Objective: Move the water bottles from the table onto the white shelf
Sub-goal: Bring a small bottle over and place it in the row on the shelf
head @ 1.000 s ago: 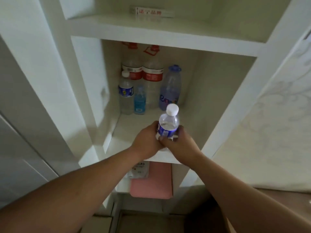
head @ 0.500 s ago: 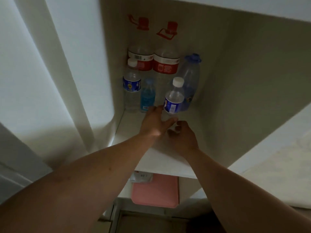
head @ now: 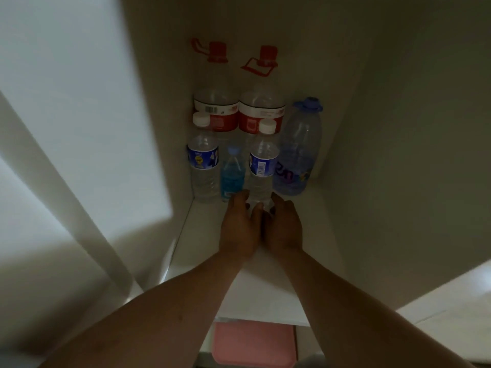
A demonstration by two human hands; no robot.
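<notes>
A: Since half a second ago we see the small water bottle (head: 263, 166) set further back on the white shelf (head: 268, 293). It now stands upright in the front row, between the little blue bottle (head: 232, 173) and the big blue-tinted jug (head: 296, 152). Earlier only our left hand was on it, with the right trailing below.

B: And now both are at its base. Our left hand (head: 240, 229) and right hand (head: 283, 227) sit side by side, fingers curled loosely around the bottom of the bottle. We can't tell whether they still press on it or merely touch.

A: As for materials, the bottle is clear ribbed plastic, cylindrical, with a white screw cap and a glossy blue label wrapped around its shoulder.

B: Its twin (head: 203, 166) stands at the left end of the row, same cap and label. Behind them we see two tall clear bottles with red labels (head: 239, 115), red caps and red carry handles, against the back wall.

A: The shelf board is smooth and matte white, dim inside the compartment. Below it a flat pink item (head: 255, 343) with rounded corners shows.
</notes>
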